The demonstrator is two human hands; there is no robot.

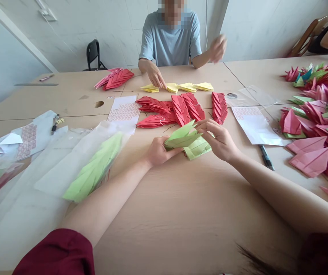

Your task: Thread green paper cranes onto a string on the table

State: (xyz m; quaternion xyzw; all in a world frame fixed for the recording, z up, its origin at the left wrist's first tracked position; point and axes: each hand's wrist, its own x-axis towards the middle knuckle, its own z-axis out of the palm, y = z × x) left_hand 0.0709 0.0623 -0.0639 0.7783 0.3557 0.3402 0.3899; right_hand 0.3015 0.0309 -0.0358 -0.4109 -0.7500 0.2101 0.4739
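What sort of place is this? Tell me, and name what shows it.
Probably a plain workroom used for shared paper-craft work. Pale tables pushed together carry strung red folded paper pieces, yellow ones and a mixed pile. A person opposite handles the yellow ones, by bare white walls.

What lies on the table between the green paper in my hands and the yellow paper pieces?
In the head view, strung red folded paper stacks lie between the green paper and yellow pieces.

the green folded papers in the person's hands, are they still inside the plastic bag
No, the green folded papers are out in the open, held between the left hand and right hand, while the plastic bag lies apart to the left.
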